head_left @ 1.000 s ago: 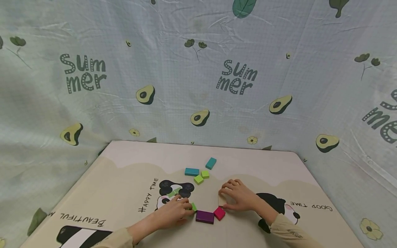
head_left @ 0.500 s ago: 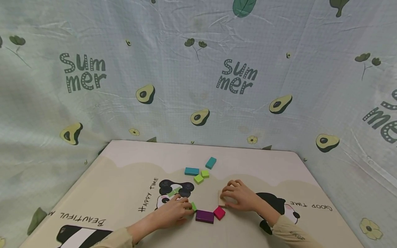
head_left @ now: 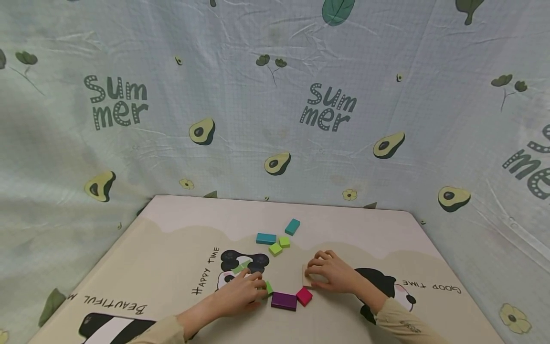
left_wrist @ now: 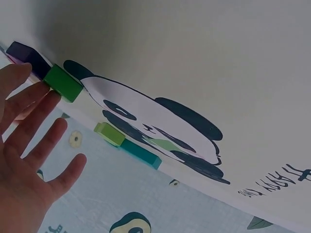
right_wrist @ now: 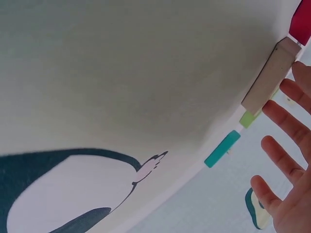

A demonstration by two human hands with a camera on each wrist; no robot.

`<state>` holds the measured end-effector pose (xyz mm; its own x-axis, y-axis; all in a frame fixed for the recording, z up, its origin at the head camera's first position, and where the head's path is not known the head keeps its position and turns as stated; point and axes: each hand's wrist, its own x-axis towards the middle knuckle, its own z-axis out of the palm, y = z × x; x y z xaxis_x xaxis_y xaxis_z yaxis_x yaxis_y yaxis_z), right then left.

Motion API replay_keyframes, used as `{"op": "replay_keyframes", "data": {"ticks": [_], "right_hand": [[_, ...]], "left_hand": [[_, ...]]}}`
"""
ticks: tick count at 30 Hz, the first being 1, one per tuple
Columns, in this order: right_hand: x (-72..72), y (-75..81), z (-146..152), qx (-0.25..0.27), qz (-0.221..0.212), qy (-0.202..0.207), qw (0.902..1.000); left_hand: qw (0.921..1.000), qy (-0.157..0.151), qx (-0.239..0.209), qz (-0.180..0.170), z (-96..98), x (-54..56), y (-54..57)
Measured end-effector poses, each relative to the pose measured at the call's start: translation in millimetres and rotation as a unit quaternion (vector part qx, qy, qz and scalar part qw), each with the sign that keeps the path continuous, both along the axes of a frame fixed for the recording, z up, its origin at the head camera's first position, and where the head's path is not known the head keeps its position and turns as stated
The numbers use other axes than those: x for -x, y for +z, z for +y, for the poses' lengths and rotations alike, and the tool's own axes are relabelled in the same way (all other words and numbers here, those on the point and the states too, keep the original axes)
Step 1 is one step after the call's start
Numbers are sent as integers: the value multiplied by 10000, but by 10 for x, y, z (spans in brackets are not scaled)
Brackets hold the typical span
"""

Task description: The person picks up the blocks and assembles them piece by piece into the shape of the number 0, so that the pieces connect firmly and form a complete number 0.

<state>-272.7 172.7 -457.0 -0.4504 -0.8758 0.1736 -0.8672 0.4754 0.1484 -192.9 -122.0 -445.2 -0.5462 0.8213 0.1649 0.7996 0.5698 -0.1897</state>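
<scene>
In the head view my left hand (head_left: 239, 294) is low beside a green block (head_left: 269, 287), partly hidden by its fingers. The left wrist view has the fingers spread, two fingertips right at the edge of that green block (left_wrist: 63, 83) and the thumb overlapping the purple block (left_wrist: 26, 57). My right hand (head_left: 332, 273) is beside a plain wooden block (head_left: 306, 279). In the right wrist view its fingers are loosely spread, with fingertips at the long side of the wooden block (right_wrist: 271, 75). Purple (head_left: 283, 301) and red (head_left: 304, 295) blocks lie between the hands, forming a curved row.
Farther back on the table lie two light green blocks (head_left: 275, 249) and two blue blocks, one lengthwise (head_left: 266, 238) and one tilted (head_left: 292, 227). Panda pictures and lettering mark the tabletop (head_left: 343, 229). A printed cloth (head_left: 240, 110) hangs behind the far edge.
My right hand's thumb has drawn back from the near end of the wooden block, and its fingers have shifted slightly right, uncovering more of it. The left hand and the blocks stay put.
</scene>
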Motion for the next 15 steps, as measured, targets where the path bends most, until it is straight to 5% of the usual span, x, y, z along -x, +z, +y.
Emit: {"op": "replay_keyframes", "data": {"ticks": [9,15], "right_hand": [[11,18,-9,-68,-46,-34,10000],[3,48,-23,-155,-225,-145,9995]], "left_hand": [[9999,-58,-120,100,-19,28,6],[9976,-334,-304,518,16,91,22]]}}
